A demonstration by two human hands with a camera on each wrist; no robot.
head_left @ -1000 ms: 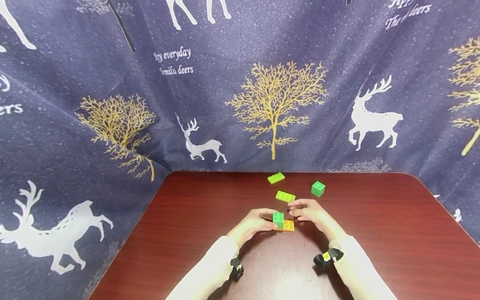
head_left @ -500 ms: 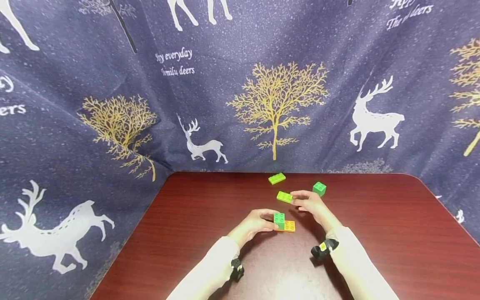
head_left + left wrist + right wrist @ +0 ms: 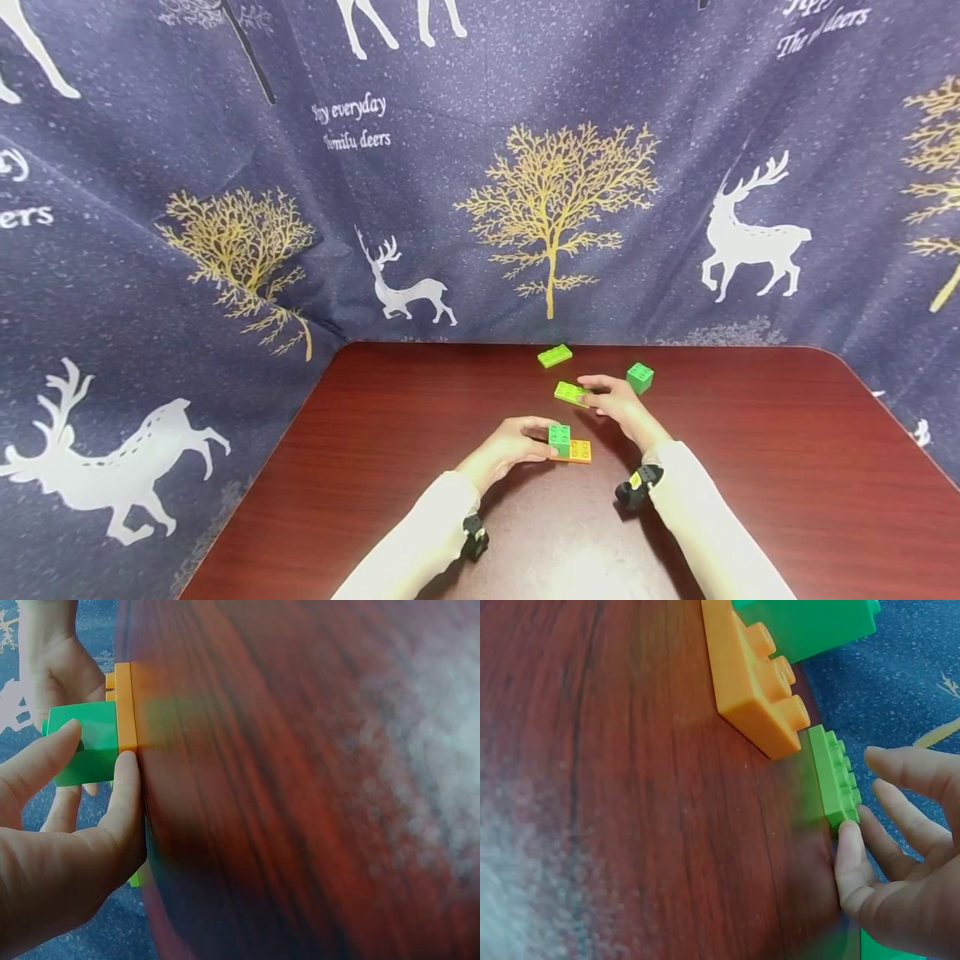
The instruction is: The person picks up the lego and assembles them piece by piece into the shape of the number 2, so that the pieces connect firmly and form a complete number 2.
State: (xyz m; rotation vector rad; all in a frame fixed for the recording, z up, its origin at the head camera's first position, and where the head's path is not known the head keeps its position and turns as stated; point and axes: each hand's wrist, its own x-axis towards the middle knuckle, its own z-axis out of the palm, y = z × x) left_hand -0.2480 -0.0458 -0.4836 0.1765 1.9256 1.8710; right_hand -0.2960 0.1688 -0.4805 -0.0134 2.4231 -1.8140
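Observation:
My left hand [image 3: 513, 442] grips a green toy building block [image 3: 558, 439] that sits on one end of a flat orange block [image 3: 580, 451]. In the left wrist view the thumb presses the green block's [image 3: 86, 724] side, and one fingertip lies at the orange block's [image 3: 126, 705] lower edge. My right hand [image 3: 617, 403] is at the near right end of a flat lime green block [image 3: 570, 392] on the table. In the right wrist view its thumb and one finger pinch the lime block's [image 3: 829, 776] end, while the index finger stands off.
Toward the table's back edge lies another flat lime block [image 3: 555, 356]. A second green block [image 3: 640, 377] stands just beyond my right hand. The dark red table [image 3: 765, 467] meets a blue printed cloth [image 3: 480, 275] behind it.
My right hand has moved forward from beside the orange block to the near lime block's end and taken hold of it. The left hand has kept its hold on the green block.

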